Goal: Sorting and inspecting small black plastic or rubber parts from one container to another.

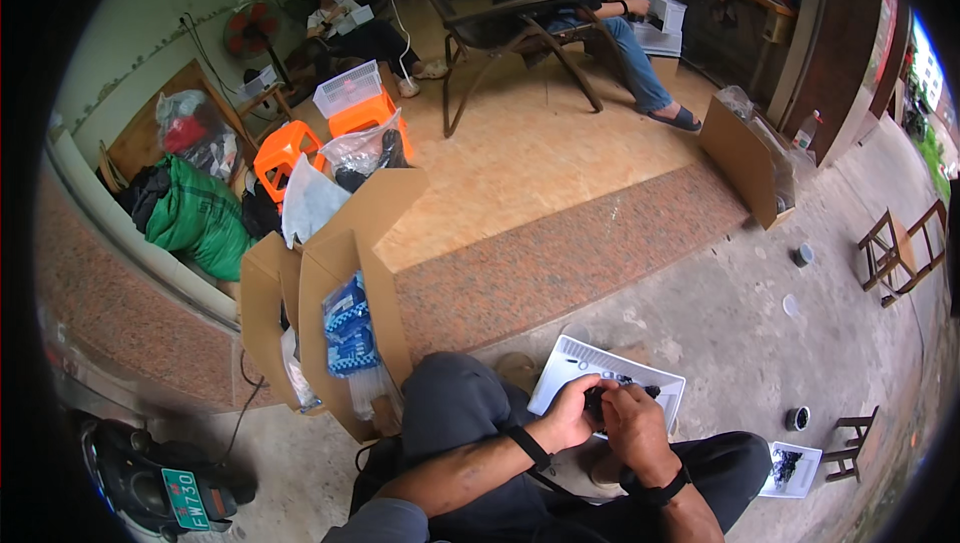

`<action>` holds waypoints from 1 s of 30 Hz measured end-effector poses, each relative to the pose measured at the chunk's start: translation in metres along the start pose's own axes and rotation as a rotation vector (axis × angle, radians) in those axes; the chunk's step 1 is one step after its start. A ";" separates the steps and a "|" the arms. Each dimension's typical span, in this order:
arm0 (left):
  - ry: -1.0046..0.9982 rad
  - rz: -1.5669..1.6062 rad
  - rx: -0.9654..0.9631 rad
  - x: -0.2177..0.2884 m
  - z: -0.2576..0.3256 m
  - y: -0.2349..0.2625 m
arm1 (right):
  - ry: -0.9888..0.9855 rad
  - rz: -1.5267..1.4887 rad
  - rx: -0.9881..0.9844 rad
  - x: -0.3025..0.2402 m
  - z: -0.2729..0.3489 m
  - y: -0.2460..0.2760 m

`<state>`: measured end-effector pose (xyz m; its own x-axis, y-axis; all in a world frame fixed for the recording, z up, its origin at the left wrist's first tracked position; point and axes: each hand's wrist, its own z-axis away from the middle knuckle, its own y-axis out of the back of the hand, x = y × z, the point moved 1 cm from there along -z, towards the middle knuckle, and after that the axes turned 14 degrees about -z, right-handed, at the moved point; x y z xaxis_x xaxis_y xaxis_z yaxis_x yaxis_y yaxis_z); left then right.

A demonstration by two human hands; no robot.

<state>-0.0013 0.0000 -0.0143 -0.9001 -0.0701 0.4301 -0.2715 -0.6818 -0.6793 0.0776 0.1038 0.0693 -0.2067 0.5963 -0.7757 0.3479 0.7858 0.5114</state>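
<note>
My left hand (570,415) is closed round a small black part (596,405), too small and covered to name. The bent fingers of my right hand (638,428) press together at the same part. Both hands meet over a white plastic basket (563,355) in front of my knees, and they hide much of its inside. Several small black pieces (650,391) lie in the basket, along with a few pale ones. Each wrist wears a dark band.
Open cardboard boxes (385,308) with blue packets (350,328) stand left of my knee. Right of me are a white tray of black pieces (787,468), a small cup (797,418) and wooden chairs (900,253). Two people sit farther back, near orange stools (287,155); a scooter (150,478) is lower left.
</note>
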 end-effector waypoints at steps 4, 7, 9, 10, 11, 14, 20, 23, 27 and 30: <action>-0.010 0.034 0.018 0.002 0.004 -0.002 | -0.007 -0.035 0.057 -0.010 -0.004 0.007; -0.018 0.063 0.020 0.002 0.003 -0.003 | -0.046 -0.037 0.087 -0.013 -0.006 0.011; -0.032 0.089 0.019 0.003 0.003 -0.004 | -0.045 -0.062 0.124 -0.011 -0.006 0.014; -0.028 0.091 0.017 0.003 0.003 -0.004 | -0.045 -0.063 0.124 -0.010 -0.006 0.015; -0.024 0.094 0.015 0.004 0.003 -0.004 | -0.065 -0.074 0.127 -0.008 -0.006 0.017; -0.018 0.115 -0.017 0.006 0.005 -0.008 | -0.101 -0.083 0.142 0.000 -0.003 0.022; -0.039 0.181 -0.043 0.005 0.002 -0.005 | -0.109 -0.005 0.146 -0.004 -0.009 0.027; -0.053 0.182 -0.036 0.006 0.002 -0.006 | -0.108 0.047 0.126 -0.003 -0.010 0.027; -0.054 0.176 -0.038 0.008 0.003 -0.005 | -0.132 0.075 0.121 -0.001 -0.010 0.026; -0.045 0.169 -0.030 0.009 0.004 -0.006 | -0.124 0.085 0.118 0.001 -0.008 0.025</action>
<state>-0.0065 0.0005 -0.0042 -0.9177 -0.2149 0.3343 -0.1284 -0.6356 -0.7613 0.0792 0.1256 0.0841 -0.0602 0.6290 -0.7750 0.4658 0.7044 0.5356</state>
